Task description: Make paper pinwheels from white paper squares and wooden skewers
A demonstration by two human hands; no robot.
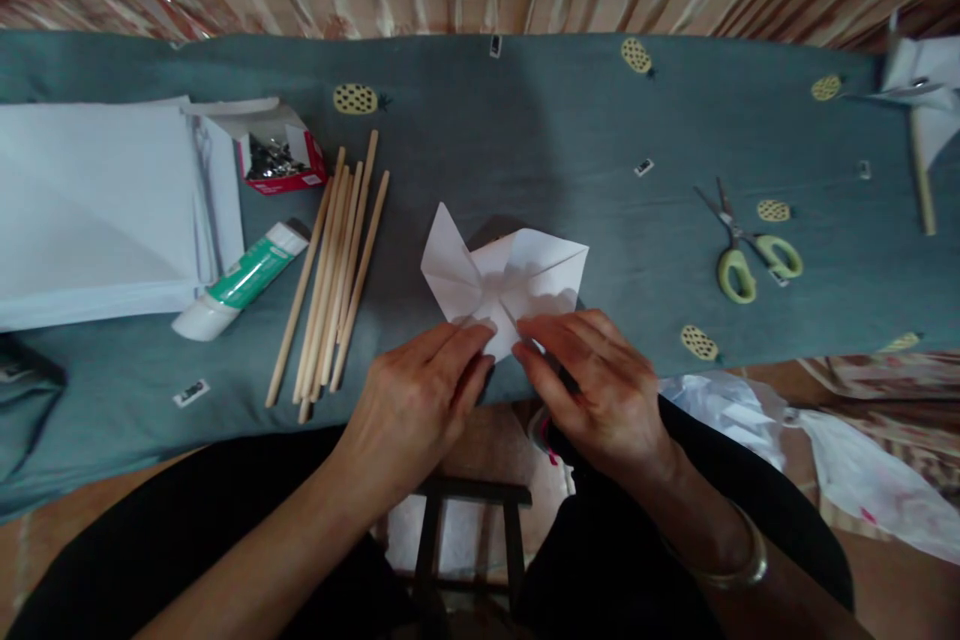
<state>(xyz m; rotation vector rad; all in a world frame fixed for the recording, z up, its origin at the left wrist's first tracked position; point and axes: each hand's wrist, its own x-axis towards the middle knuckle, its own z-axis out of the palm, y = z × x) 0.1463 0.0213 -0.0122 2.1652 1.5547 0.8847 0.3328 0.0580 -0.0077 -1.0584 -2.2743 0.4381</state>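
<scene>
A white folded paper piece point(504, 278) lies on the grey-blue cloth point(525, 140) near its front edge, with pointed flaps raised at the left and right. My left hand point(420, 400) pinches its near corner from the left. My right hand point(596, 385) presses and pinches the same near corner from the right. The fingertips of both hands almost meet at the paper's lower middle.
Several wooden sticks point(334, 270) lie left of the paper, beside a green-and-white glue tube point(240, 285) and an open red box of metal pins point(281, 160). A stack of white paper point(97, 210) sits far left. Scissors point(742, 250) lie at right. A plastic bag point(825, 450) hangs below.
</scene>
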